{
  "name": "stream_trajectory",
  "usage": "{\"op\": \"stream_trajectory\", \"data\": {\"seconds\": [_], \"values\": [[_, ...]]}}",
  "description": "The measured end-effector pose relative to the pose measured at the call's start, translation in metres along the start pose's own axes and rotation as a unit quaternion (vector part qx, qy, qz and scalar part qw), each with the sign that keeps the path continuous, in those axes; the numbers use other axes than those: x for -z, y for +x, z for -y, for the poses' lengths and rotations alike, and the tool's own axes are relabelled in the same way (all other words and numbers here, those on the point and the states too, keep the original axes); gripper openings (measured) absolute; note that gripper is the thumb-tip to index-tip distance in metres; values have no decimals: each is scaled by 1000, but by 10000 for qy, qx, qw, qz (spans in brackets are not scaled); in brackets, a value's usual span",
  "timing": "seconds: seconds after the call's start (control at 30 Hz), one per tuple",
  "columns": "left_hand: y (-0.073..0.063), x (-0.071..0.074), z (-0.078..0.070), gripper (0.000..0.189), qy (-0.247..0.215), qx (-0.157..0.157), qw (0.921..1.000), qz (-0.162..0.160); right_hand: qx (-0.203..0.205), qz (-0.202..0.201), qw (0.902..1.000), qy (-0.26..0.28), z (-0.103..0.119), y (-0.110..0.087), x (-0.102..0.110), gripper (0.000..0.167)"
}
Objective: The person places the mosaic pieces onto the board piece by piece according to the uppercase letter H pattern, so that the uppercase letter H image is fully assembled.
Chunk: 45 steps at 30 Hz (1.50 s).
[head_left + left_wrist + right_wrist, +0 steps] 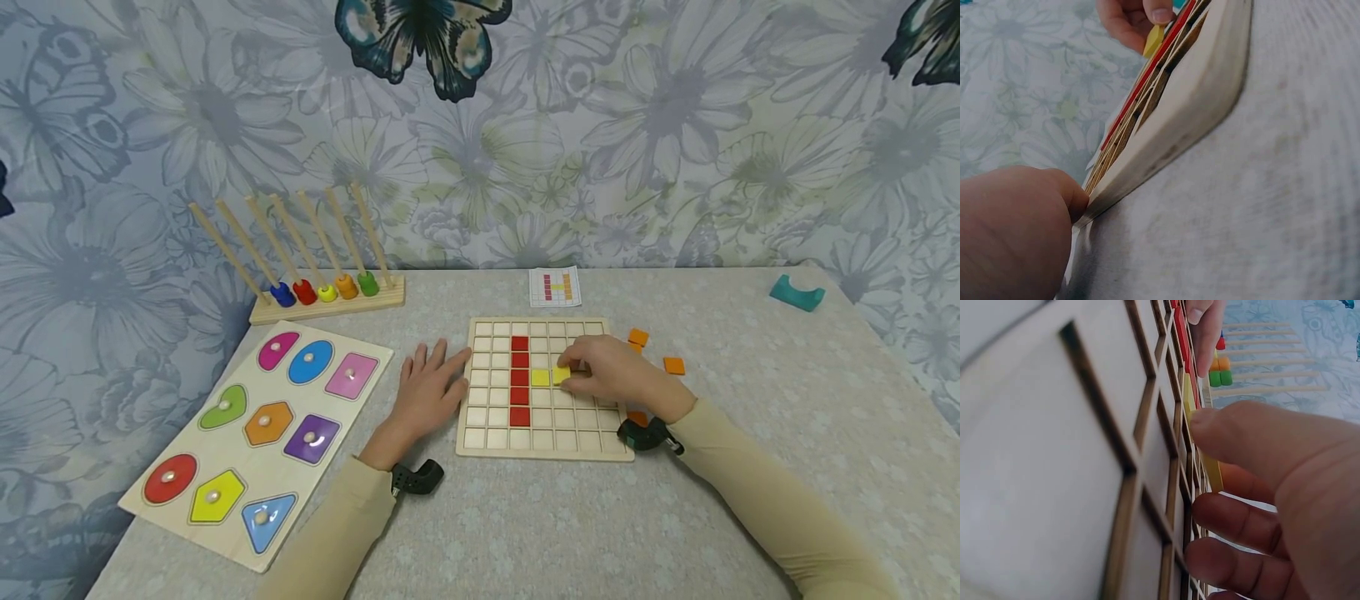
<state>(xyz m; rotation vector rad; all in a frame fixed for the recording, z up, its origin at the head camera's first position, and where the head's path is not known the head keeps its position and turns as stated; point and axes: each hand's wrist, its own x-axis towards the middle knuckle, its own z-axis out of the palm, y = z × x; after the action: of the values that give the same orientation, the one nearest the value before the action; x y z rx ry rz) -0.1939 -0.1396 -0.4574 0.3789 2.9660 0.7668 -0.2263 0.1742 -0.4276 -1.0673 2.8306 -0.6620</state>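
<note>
A wooden grid board lies on the table, with a column of red square tiles in its cells. Beside that column sits one yellow tile in a cell. My right hand pinches a second yellow tile between thumb and fingers, just right of the first. In the left wrist view this pinched tile stands tilted at the board's surface. My left hand rests at the board's left edge, fingers spread and fairly straight, fingertips touching the rim.
Several orange tiles lie right of the board, some partly behind my right hand. A pattern card lies behind it. To the left are a knobbed shape puzzle and a peg stand with rings. A teal curved piece lies far right.
</note>
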Motion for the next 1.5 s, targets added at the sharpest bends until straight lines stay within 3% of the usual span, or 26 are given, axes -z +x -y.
{"op": "stream_trajectory", "data": {"seconds": [0.57, 1.5], "values": [[0, -1, 0, 53, -11, -24, 9999, -98, -74, 56, 9999, 146, 1, 2, 0, 20], [1, 1, -1, 53, -24, 52, 10000, 24, -261, 210, 9990, 281, 1, 4, -1, 17]]}}
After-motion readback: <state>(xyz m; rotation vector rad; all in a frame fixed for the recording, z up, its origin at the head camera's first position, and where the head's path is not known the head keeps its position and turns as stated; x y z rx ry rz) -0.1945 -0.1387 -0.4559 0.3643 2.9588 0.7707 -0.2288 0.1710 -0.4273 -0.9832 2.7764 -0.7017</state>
